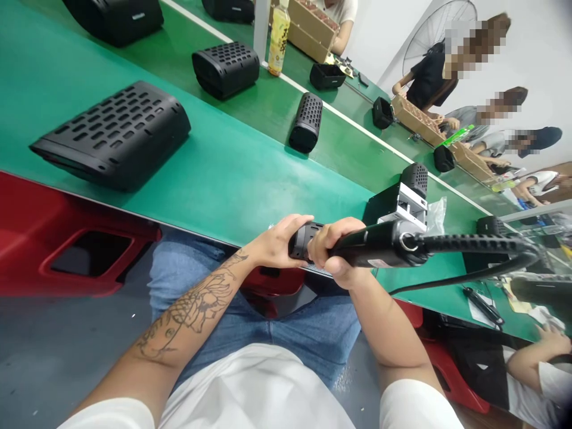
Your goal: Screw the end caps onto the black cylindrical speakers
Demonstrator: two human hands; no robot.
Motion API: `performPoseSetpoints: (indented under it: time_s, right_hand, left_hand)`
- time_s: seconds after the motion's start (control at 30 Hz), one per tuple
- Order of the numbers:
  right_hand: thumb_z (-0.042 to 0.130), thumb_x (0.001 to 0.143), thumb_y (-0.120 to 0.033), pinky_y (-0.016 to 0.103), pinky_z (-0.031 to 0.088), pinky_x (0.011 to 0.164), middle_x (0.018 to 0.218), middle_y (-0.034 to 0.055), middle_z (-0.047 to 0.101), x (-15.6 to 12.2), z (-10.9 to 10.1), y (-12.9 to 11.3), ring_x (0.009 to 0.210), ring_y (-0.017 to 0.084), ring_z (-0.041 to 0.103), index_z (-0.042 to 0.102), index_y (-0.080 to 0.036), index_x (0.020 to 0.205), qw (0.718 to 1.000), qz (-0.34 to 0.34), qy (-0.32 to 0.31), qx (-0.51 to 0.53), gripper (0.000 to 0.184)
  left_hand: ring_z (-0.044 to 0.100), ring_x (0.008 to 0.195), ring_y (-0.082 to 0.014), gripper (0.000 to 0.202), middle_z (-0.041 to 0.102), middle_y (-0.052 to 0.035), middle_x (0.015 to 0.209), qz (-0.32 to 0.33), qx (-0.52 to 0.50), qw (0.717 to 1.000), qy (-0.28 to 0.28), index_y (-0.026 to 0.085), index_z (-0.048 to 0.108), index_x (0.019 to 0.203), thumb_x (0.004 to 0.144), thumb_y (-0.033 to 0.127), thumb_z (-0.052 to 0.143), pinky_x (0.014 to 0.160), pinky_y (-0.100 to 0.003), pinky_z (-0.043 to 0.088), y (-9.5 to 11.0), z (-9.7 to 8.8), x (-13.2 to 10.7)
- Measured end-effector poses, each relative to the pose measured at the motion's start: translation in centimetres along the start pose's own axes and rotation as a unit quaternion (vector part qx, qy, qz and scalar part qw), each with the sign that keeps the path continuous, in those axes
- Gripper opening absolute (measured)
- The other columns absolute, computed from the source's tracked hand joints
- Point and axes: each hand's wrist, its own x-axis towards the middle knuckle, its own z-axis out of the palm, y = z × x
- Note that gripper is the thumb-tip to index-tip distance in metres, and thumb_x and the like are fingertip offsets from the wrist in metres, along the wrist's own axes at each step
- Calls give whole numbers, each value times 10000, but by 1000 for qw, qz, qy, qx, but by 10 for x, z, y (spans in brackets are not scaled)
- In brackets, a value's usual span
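My right hand (334,250) grips the barrel of a black corded power tool (379,244) held level over my lap at the belt's near edge. My left hand (274,241) closes around the tool's front end (300,239); what sits at the tip is hidden by my fingers. The tool's ribbed cable (473,244) runs off to the right. Just beyond my hands a black and white speaker part (402,205) rests on the green conveyor belt (232,173).
Several black perforated speaker shells lie on the belt: a large one (116,134), another (226,68), a cylindrical one (306,122). A yellow drink bottle (278,37) stands behind. Red bins (40,238) sit below the belt. Other people work along the far side and at right.
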Motion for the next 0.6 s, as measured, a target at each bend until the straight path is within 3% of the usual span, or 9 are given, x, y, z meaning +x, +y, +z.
performPoseSetpoints:
  time_s: [0.13,0.33,0.47,0.53,0.6]
  right_hand:
    - [1006,853,-588,287,516,471,585,-108,634,3,0,4,414,118,532,604,-296,908,997,-48,-40,54,500]
    - [1007,851,-611,298,541,519,576,-103,614,2,-2,7,439,123,552,605,-290,871,997,-39,-49,44,515]
    - [1049,795,-658,307,546,509,574,-88,639,6,9,1,453,128,558,624,-284,823,998,-30,-55,16,566]
    - [1066,770,-685,314,548,507,592,-64,677,11,10,-14,480,144,599,628,-281,807,999,-38,-33,9,597]
    - [1016,808,-755,324,546,499,585,-79,654,14,-1,-38,457,149,585,661,-291,879,995,-82,48,21,589]
  left_hand:
    - [703,1533,-478,1160,673,-170,1667,-2,-9,1000,6,322,524,1773,774,580,1053,1331,-659,597,2,-1,1]
    - [691,1554,-473,1170,667,-183,1681,-5,-4,1000,7,304,520,1766,766,574,1063,1331,-659,595,1,-1,5]
    - [726,1506,-451,1089,677,-171,1656,11,-5,1000,6,289,558,1706,785,601,1048,1298,-636,627,-2,-1,1]
    - [752,1460,-446,1051,700,-163,1617,25,-4,999,25,277,585,1670,787,600,1055,1275,-629,644,-5,-3,-4]
    - [755,1452,-445,1047,711,-159,1593,15,10,998,54,273,581,1664,788,591,1057,1285,-637,635,-11,-7,-4]
